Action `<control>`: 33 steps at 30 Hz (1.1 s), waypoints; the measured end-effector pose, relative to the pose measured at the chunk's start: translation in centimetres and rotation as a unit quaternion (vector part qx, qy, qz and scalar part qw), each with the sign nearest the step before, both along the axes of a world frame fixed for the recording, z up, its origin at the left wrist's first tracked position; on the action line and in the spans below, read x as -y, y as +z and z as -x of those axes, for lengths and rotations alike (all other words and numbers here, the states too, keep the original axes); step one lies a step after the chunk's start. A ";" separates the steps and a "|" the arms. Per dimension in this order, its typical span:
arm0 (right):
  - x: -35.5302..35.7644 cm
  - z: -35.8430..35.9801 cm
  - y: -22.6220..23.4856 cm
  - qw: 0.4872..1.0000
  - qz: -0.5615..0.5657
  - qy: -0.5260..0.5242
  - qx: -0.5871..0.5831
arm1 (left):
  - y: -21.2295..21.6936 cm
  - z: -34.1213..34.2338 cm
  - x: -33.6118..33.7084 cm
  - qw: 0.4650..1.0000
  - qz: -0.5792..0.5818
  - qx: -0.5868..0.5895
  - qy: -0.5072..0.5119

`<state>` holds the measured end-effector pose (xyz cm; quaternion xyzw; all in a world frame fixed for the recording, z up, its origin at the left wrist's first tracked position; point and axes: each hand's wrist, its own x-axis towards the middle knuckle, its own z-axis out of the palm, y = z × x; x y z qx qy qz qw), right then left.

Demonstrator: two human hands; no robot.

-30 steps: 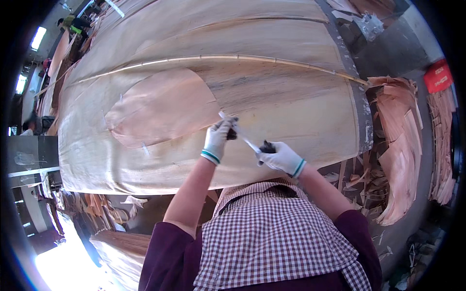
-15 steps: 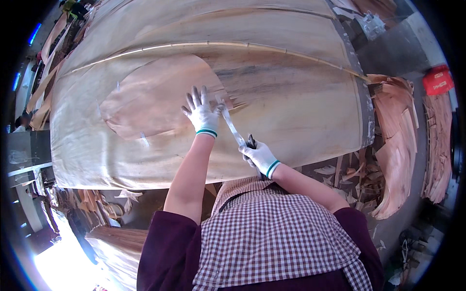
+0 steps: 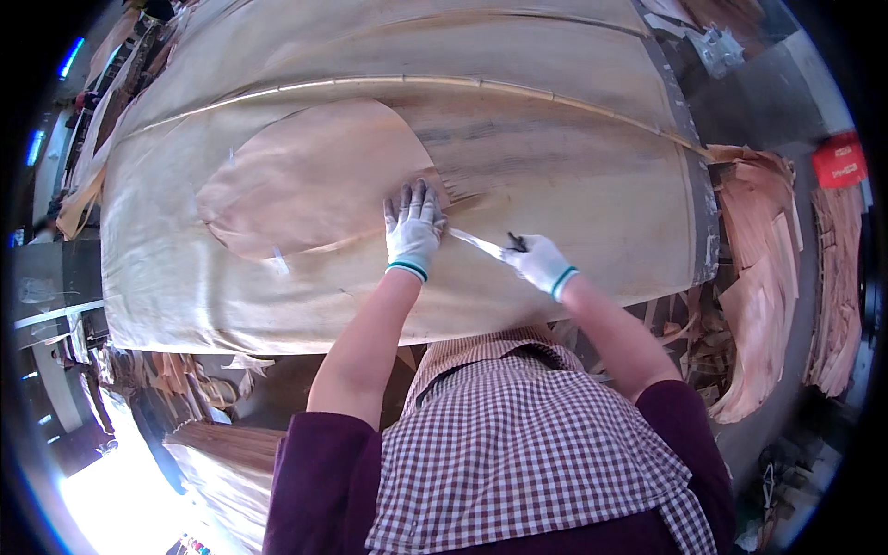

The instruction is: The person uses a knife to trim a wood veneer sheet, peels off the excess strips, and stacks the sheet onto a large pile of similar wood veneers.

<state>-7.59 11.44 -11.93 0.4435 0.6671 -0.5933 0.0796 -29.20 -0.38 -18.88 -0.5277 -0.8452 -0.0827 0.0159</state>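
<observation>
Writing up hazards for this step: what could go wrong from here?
1. The white strip runs from beside the left hand to the right hand; a hard pull might shift the patch that the left hand lies on.
2. Dark streaks mark the sheet by the patch's right end; if rough, the strip may stick poorly there.
3. The small dark object at the right hand is unclear; if sharp, it could nick the sheet.

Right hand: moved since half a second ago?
Yes. The right hand has gone rightward and up the picture, judged against the oval pinkish sheet.
</observation>
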 end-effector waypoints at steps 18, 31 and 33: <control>-1.5 22.5 -1.7 0.827 0.326 -0.411 -0.202 | 4.0 15.2 -5.9 0.989 -0.067 0.092 -0.099; -5.7 20.5 0.8 0.994 -0.065 -0.084 0.034 | 2.9 15.2 -10.5 0.993 0.057 -0.044 -0.097; -6.9 18.2 0.1 0.990 0.016 -0.143 -0.005 | 3.2 15.3 -10.5 0.994 0.049 -0.019 -0.099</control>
